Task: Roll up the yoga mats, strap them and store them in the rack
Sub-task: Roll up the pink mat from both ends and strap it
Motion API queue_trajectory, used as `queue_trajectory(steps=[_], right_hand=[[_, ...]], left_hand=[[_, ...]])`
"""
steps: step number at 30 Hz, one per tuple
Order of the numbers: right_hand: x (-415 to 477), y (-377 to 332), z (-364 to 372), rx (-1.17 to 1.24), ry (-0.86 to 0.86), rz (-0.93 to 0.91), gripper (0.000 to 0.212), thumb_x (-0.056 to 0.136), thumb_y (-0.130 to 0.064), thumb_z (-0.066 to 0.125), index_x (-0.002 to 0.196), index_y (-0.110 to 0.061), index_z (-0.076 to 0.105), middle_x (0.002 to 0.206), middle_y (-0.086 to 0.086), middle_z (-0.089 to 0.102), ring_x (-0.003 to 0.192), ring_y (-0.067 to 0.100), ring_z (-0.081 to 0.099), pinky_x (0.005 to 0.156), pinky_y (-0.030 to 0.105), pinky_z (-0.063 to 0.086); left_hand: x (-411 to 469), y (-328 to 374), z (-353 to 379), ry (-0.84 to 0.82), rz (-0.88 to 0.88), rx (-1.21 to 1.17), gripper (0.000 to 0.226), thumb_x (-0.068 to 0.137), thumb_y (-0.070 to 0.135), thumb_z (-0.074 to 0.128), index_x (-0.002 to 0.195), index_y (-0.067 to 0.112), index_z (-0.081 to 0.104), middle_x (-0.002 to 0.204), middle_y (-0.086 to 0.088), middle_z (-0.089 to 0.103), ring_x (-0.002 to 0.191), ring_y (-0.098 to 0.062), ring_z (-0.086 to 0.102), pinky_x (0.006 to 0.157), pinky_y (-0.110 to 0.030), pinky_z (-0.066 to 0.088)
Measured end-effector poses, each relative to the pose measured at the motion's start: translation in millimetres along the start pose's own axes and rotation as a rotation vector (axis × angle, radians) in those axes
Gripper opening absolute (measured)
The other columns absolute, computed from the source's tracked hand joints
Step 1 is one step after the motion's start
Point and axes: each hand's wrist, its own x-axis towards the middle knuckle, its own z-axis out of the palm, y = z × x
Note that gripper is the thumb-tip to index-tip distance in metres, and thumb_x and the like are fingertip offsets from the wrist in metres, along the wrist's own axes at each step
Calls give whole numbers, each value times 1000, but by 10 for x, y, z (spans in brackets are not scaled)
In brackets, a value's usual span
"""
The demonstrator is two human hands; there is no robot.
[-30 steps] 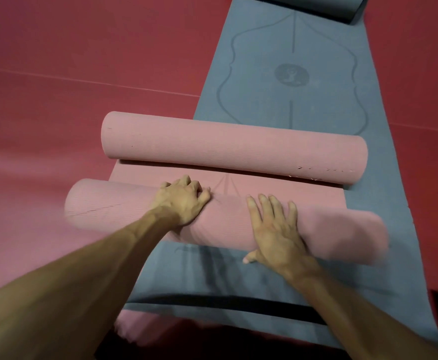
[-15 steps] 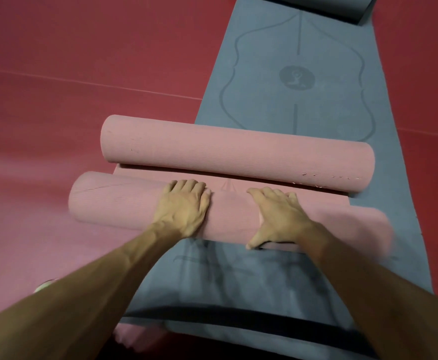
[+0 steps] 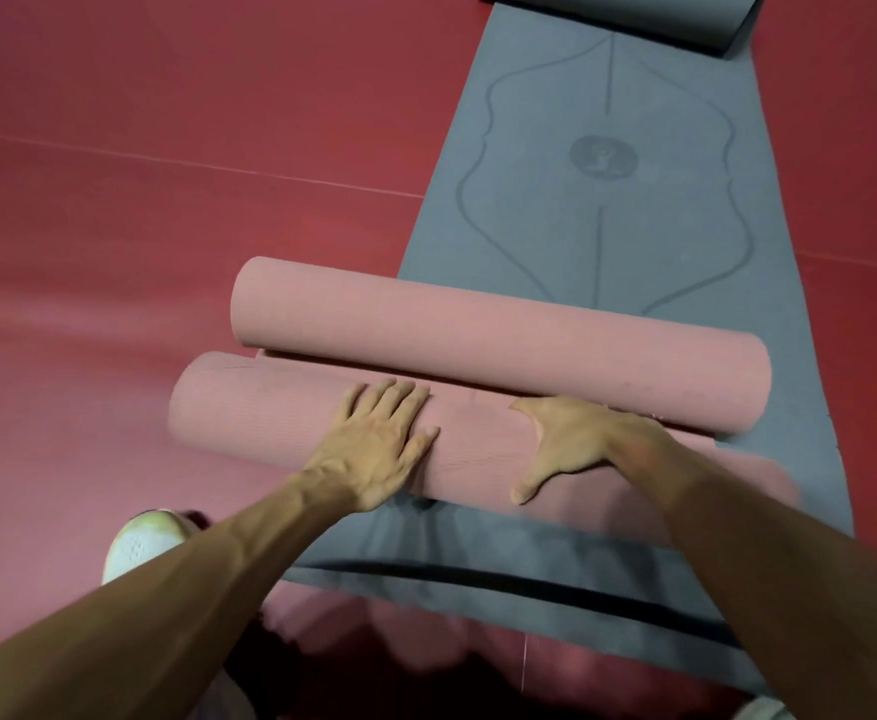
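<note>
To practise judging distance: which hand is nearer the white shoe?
Left. The left hand rests on the near pink roll, just up and right of the white shoe; the right hand lies farther right on the same roll.

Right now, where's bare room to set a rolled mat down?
Bare red floor spreads left of the grey mat, beyond the far pink roll. The grey mat's far stretch is free too. Crowded: left hand and right hand press the near pink roll; a shoe sits near-left.
</note>
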Motion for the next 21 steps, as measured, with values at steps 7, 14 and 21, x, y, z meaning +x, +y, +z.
queue_trajectory(steps=[7, 14, 21], right_hand=[[-137, 53, 376, 111, -43, -21, 129, 35, -71, 82, 146, -28, 31, 146, -14, 42, 128, 11, 44, 109, 33, 36], [-339, -47, 536, -109, 200, 12, 103, 66, -90, 41, 147, -27, 29, 146, -2, 39, 134, 19, 34, 109, 42, 25], [-347, -237, 785, -178, 606, 155, 97, 74, -74, -3, 141, -20, 42, 137, 4, 50, 127, 25, 43, 107, 44, 26]], left_hand=[[-294, 86, 135, 33, 41, 68, 68, 93, 50, 13, 134, 13, 53, 131, -6, 57, 121, -26, 53, 105, -37, 22], [-280, 92, 154, 26, 19, 15, 68, 91, 52, 14, 133, 14, 53, 131, -5, 57, 122, -27, 52, 104, -37, 18], [187, 59, 32, 6, 12, 35, 88, 72, 59, -14, 131, 29, 43, 133, -1, 47, 121, -23, 44, 103, -39, 29]])
